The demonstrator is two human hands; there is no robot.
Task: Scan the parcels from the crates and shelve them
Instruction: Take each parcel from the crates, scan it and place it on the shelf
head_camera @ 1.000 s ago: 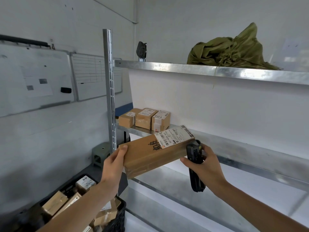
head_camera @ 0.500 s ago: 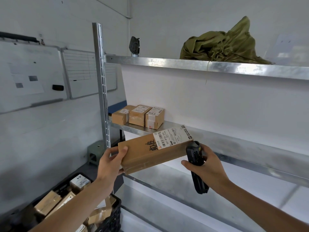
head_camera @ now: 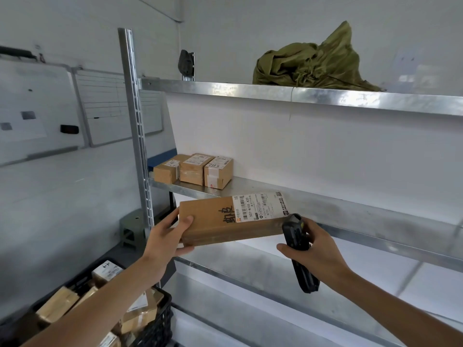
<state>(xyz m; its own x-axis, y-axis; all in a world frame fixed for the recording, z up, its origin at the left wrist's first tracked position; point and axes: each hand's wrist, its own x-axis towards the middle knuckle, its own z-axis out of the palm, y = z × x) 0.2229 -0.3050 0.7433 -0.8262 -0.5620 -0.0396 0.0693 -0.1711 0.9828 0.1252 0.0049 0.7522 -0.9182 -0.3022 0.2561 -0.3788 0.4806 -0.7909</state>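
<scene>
My left hand (head_camera: 168, 237) grips the left end of a long brown cardboard parcel (head_camera: 213, 224) with a white barcode label, held in the air just in front of the middle shelf (head_camera: 350, 209). My right hand (head_camera: 317, 249) holds a black handheld scanner (head_camera: 299, 251) upright against the parcel's right end. Three small brown parcels (head_camera: 194, 170) stand in a row at the left end of the middle shelf. A black crate (head_camera: 155, 329) with several parcels sits at the lower left.
The metal rack has an upright post (head_camera: 136, 136) at its left and a top shelf (head_camera: 300, 95) bearing a green sack (head_camera: 310, 63). A lower shelf (head_camera: 250, 279) lies beneath my hands. Whiteboards (head_camera: 110, 108) hang on the left wall; a small green stool (head_camera: 132, 229) stands below.
The parcel has levelled out and moved a little toward the middle shelf. The scanner stays at its right end in my right hand.
</scene>
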